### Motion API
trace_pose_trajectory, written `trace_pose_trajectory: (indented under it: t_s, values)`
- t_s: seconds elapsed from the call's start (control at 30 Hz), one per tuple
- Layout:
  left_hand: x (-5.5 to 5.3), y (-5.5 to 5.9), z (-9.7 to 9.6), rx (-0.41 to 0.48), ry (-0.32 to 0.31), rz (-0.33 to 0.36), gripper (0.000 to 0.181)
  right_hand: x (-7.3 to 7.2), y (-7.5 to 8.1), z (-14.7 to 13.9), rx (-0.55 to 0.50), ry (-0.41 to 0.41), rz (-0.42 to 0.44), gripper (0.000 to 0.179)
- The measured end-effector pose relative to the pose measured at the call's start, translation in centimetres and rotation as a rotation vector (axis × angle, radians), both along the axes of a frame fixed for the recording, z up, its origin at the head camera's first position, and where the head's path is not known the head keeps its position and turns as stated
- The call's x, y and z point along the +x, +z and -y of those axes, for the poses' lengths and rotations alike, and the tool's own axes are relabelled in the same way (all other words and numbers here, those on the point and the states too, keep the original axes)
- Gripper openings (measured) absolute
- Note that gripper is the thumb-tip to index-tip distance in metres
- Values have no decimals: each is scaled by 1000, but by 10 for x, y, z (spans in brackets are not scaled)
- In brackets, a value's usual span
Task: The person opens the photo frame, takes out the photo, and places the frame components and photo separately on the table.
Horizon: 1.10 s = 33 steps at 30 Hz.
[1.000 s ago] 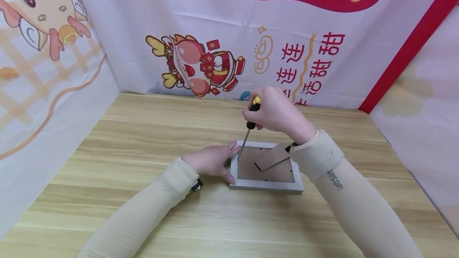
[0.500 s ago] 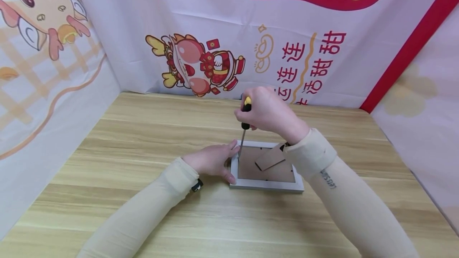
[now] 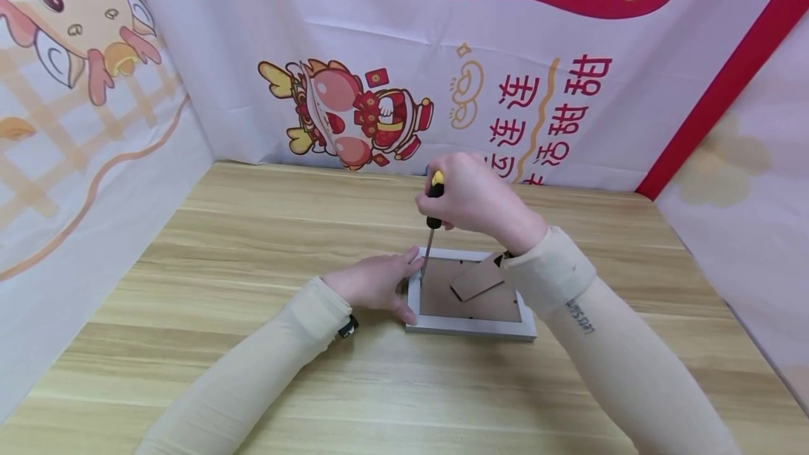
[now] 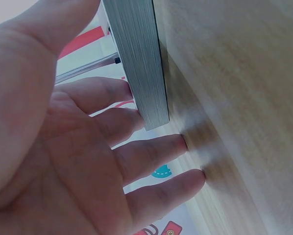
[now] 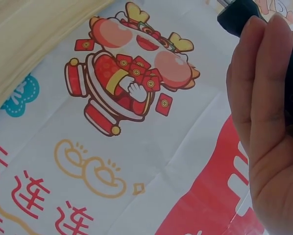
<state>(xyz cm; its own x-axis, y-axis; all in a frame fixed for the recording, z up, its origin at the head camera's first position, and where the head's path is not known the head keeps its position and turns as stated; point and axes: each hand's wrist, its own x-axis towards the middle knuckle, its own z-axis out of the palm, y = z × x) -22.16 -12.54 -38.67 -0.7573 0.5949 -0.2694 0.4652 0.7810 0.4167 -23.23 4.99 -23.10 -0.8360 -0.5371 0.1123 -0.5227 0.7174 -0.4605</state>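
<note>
With right hand (image 3: 474, 195) curled round screwdriver (image 3: 433, 222), left hand (image 3: 373, 281) spread against left edge of picture frame (image 3: 470, 307).
With frame flat on table (image 3: 284, 223), well in from left and right edges.

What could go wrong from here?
1. The tip of the screwdriver is at the left inner edge of the picture frame, close to the left hand; a slip could jab its fingers.
2. Working right at that edge, it might gouge the brown backing.
3. The left hand touches only the left end, so the frame might pivot on the table.
</note>
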Motion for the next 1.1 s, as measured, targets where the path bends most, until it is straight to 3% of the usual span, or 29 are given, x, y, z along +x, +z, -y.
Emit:
trace_pose_trajectory:
  t_s: [0.37,0.77,1.1]
  values:
    - [0,0,-1,-5,5,0,106,-4,-3,-11,-32,-42,39,13]
    - [2,3,-2,-1,14,4,106,1,-1,-3,-19,12,-22,11]
    - [2,0,-1,-3,7,-9,106,-2,-5,-15,-45,-48,47,15]
